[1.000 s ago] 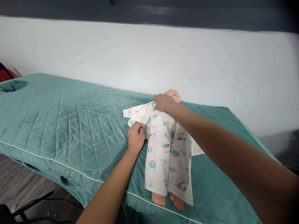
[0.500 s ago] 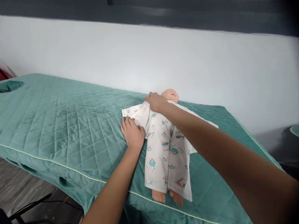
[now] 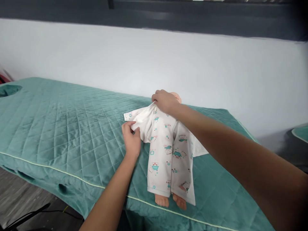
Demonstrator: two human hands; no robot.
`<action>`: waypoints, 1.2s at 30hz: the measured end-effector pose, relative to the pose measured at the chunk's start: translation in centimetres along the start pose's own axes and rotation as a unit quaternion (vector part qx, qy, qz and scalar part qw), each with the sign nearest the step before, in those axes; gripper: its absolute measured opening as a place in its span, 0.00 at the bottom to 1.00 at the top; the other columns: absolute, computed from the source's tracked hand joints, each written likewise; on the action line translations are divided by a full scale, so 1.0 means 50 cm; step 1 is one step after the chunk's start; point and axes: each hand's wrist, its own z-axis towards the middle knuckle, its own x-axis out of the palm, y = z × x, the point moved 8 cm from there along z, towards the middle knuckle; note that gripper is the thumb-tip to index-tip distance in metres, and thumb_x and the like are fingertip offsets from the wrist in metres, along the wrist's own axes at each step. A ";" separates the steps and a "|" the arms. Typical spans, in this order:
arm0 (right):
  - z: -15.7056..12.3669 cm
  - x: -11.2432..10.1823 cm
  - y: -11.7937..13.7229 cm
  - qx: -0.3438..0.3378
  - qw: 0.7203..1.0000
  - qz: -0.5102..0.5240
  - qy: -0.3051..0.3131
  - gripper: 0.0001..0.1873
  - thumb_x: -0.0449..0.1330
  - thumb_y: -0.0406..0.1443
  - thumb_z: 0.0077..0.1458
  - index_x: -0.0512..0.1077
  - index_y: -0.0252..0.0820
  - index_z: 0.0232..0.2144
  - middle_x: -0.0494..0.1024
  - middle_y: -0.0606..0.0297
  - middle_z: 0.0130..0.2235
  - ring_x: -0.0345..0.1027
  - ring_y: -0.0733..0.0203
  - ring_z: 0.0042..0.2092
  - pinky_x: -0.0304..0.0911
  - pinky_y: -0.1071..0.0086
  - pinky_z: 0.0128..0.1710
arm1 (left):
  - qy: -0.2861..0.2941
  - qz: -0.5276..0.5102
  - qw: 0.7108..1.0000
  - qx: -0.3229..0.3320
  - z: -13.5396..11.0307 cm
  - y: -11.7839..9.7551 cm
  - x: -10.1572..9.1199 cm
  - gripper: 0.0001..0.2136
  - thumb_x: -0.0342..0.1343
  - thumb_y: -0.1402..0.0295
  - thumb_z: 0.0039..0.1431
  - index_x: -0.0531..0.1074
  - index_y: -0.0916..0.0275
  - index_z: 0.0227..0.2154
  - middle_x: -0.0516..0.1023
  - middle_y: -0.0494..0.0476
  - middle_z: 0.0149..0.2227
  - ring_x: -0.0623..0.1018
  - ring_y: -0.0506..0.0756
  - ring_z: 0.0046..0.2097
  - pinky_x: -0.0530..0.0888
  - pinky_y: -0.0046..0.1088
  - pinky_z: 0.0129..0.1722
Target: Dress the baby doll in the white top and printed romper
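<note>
A baby doll [image 3: 177, 96] lies on its back on a green quilted bed [image 3: 60, 122], its bare feet [image 3: 169, 201] at the near edge. It wears a white printed garment [image 3: 168, 154] with cartoon figures. My left hand [image 3: 131, 138] pinches the garment's left flap [image 3: 141, 120] beside the doll's body. My right hand [image 3: 165, 101] is closed on the cloth at the collar, just below the doll's head, and covers most of the face.
The bed runs far to the left, with a face hole [image 3: 8, 90] at its far end. A white wall [image 3: 154, 61] stands behind it. Grey floor and dark cables [image 3: 26, 215] show at lower left. Another green bed corner [image 3: 300, 133] shows at the right edge.
My left hand lay flat on the garment flap half a second ago; now it pinches the flap's edge and lifts it a little. My right hand stays at the collar.
</note>
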 end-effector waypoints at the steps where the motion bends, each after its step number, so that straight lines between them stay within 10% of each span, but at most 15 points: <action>1: -0.010 -0.014 -0.012 0.005 1.000 0.009 -0.017 0.11 0.52 0.29 0.62 0.74 0.44 0.39 0.75 0.59 0.48 0.65 0.53 0.50 0.57 0.64 0.37 | -0.004 -0.022 1.000 0.021 -0.001 -0.018 -0.008 0.11 0.55 0.77 0.56 0.70 0.59 0.42 0.69 0.56 0.45 0.72 0.54 0.44 0.71 0.31 0.40; 4: -0.048 -0.039 -0.049 0.034 0.998 0.013 -0.047 0.12 0.50 0.29 0.63 0.74 0.43 0.39 0.76 0.59 0.48 0.64 0.53 0.50 0.57 0.64 0.39 | 0.022 -0.047 0.986 0.161 -0.016 -0.116 -0.019 0.09 0.53 0.77 0.60 0.70 0.58 0.41 0.68 0.56 0.46 0.72 0.55 0.49 0.71 0.31 0.45; 8: -0.106 -0.040 -0.082 0.047 0.996 0.006 -0.072 0.15 0.49 0.27 0.62 0.74 0.43 0.41 0.75 0.57 0.47 0.63 0.52 0.50 0.59 0.62 0.44 | 0.194 0.047 0.913 0.357 -0.077 -0.244 0.037 0.14 0.45 0.81 0.62 0.69 0.59 0.44 0.70 0.58 0.47 0.73 0.54 0.48 0.72 0.32 0.46; 14: -0.171 -0.017 -0.134 0.127 0.978 0.102 -0.129 0.16 0.49 0.27 0.60 0.75 0.44 0.40 0.74 0.58 0.51 0.64 0.50 0.53 0.62 0.60 0.46 | 0.369 0.191 0.770 0.484 -0.163 -0.282 0.118 0.13 0.44 0.80 0.62 0.71 0.61 0.40 0.74 0.58 0.43 0.72 0.55 0.38 0.71 0.34 0.35; 23: -0.318 0.043 -0.272 0.296 0.885 0.226 -0.277 0.22 0.51 0.33 0.57 0.67 0.39 0.54 0.74 0.53 0.51 0.71 0.53 0.47 0.65 0.58 0.48 | 0.278 0.039 0.920 0.274 -0.030 -0.245 0.131 0.12 0.45 0.74 0.67 0.71 0.59 0.46 0.76 0.59 0.50 0.75 0.55 0.53 0.73 0.37 0.54; 28: -0.477 0.117 -0.361 0.520 0.843 0.109 -0.085 0.19 0.54 0.51 0.58 0.70 0.43 0.41 0.76 0.50 0.46 0.71 0.44 0.45 0.63 0.55 0.39 | 0.329 0.078 0.905 0.258 -0.016 -0.220 0.199 0.13 0.48 0.67 0.68 0.72 0.59 0.52 0.74 0.59 0.59 0.70 0.57 0.63 0.67 0.43 0.65; 36: -0.497 0.152 -0.343 0.479 0.863 0.161 0.031 0.20 0.58 0.54 0.52 0.61 0.48 0.22 0.72 0.63 0.27 0.63 0.55 0.29 0.52 0.63 0.27 | 0.368 0.081 0.882 0.285 -0.049 -0.224 0.229 0.16 0.48 0.64 0.68 0.71 0.54 0.56 0.66 0.54 0.66 0.61 0.57 0.69 0.58 0.50 0.70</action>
